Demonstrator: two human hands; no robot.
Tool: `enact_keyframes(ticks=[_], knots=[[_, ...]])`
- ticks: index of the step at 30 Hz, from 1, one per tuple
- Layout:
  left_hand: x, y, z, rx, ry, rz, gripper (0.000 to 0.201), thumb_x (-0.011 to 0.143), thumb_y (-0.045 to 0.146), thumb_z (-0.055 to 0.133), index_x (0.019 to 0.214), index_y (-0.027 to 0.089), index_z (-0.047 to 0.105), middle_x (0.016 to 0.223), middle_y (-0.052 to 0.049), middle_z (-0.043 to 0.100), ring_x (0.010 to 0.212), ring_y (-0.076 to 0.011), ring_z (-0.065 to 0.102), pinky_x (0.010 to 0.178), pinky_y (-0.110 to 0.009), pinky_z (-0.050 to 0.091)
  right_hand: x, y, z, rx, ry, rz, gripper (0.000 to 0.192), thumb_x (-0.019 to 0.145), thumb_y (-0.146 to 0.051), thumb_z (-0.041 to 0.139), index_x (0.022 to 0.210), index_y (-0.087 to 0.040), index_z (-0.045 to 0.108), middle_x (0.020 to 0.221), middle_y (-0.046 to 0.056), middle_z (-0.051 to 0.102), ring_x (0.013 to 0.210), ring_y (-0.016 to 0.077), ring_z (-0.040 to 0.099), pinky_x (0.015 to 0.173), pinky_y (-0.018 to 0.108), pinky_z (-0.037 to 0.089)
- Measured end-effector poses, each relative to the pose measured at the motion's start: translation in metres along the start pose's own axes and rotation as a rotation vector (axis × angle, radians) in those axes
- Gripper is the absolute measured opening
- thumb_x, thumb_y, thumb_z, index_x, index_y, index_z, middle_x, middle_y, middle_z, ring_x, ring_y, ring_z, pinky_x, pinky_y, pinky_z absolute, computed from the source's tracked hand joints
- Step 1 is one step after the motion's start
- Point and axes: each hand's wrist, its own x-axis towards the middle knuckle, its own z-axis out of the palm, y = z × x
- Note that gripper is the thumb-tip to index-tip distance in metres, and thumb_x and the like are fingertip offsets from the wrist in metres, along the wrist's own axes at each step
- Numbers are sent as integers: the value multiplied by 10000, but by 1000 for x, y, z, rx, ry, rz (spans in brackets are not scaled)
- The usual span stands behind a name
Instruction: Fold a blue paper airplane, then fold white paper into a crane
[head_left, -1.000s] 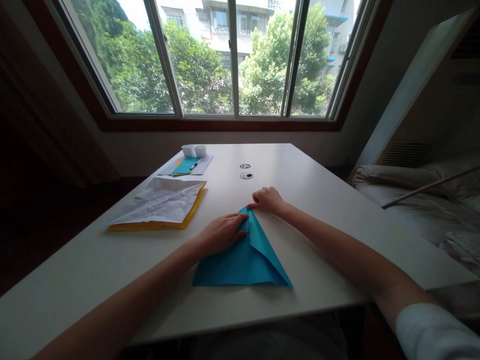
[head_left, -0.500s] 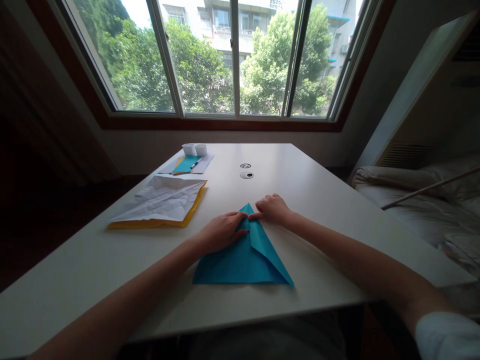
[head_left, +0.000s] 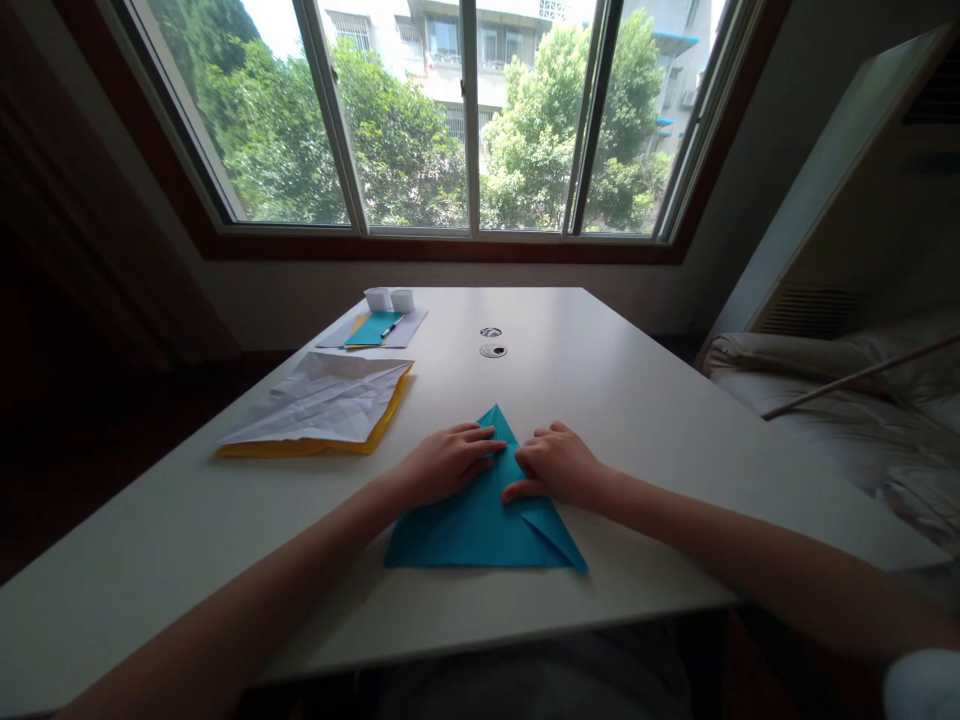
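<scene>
1. One white desk [head_left: 637,400] fills the view, running out under a wide window.
2. One crumpled white sheet [head_left: 322,402] lies on one yellow sheet [head_left: 300,450], near the desk's left edge.
3. One blue paper [head_left: 472,525], folded to a triangle, sits at the middle of the near edge, its tip pointing toward the window.
4. Two hands are on it, both flat and not gripping. The left hand [head_left: 446,464] presses down on the triangle's left half, fingers spread toward the centre line. The right hand [head_left: 559,465] presses the right flap, fingertips on the fold.
5. At the far left corner, one grey sheet [head_left: 409,328] carries one smaller blue piece [head_left: 371,328] with a pen across it.
6. Two small white cups [head_left: 389,299] stand side by side just behind that sheet.
7. Two small round fittings [head_left: 492,341] sit in the desk's middle, toward the far edge.
</scene>
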Motion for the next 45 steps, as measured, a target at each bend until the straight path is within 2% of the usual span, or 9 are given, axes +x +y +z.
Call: enact_keyframes(ticks=[5,7,10,14,18,21,26,38,45], knots=[[0,0,0,-6,6,1,345,912,349,388,1214,270,534,1269,-58,535,1152,-236,498,949,-395,425,-12,0,2,61,11,-24,650,643,-793,369,669,-178,576,705,55,640,696,187,578,693,306,331],[0,0,0,-3,2,7,345,912,348,386,1211,263,537,1269,-61,535,1150,-235,500,950,-391,425,-11,6,3,83,5,12,643,683,-775,347,707,-178,582,724,56,645,703,184,583,700,303,339],[0,0,-1,2,-4,9,347,916,349,377,1215,261,530,1270,-59,534,1149,-228,502,952,-382,424,-4,20,4,93,-6,132,597,810,-675,273,748,-175,593,751,62,656,691,165,590,686,285,349],[-1,1,-3,4,-11,7,353,920,343,367,1228,252,513,1275,-59,529,1156,-226,495,955,-380,422,9,35,5,30,-14,195,579,796,-683,318,732,-182,601,756,64,662,712,183,601,679,286,358],[-1,1,-3,0,-5,25,377,923,325,363,1285,268,449,1262,-58,537,1139,-220,505,939,-374,432,18,40,6,6,-26,213,569,785,-691,344,733,-193,615,766,64,670,720,190,608,647,274,362],[-1,1,-1,12,5,25,347,927,334,351,1236,299,505,1252,-53,541,1134,-226,508,938,-385,430,20,41,7,-1,-42,219,539,781,-678,381,737,-199,625,771,66,676,713,186,611,651,271,364],[-1,1,0,34,3,20,339,926,347,349,1206,303,535,1242,-56,547,1132,-241,506,925,-402,438,14,41,4,0,-44,126,527,747,-693,424,728,-203,617,731,48,673,677,178,606,704,295,356],[-1,3,-1,53,17,24,334,920,333,367,1204,302,540,1223,-46,558,1111,-218,518,925,-367,443,-34,20,-21,41,-201,-21,563,625,-749,508,638,-191,584,640,43,646,613,161,578,675,306,325],[-1,3,-1,44,0,14,336,923,331,357,1209,312,533,1240,-46,546,1125,-239,506,917,-395,443,-50,18,-21,84,-220,-93,587,543,-788,528,598,-205,540,599,17,620,586,162,558,657,307,321]])
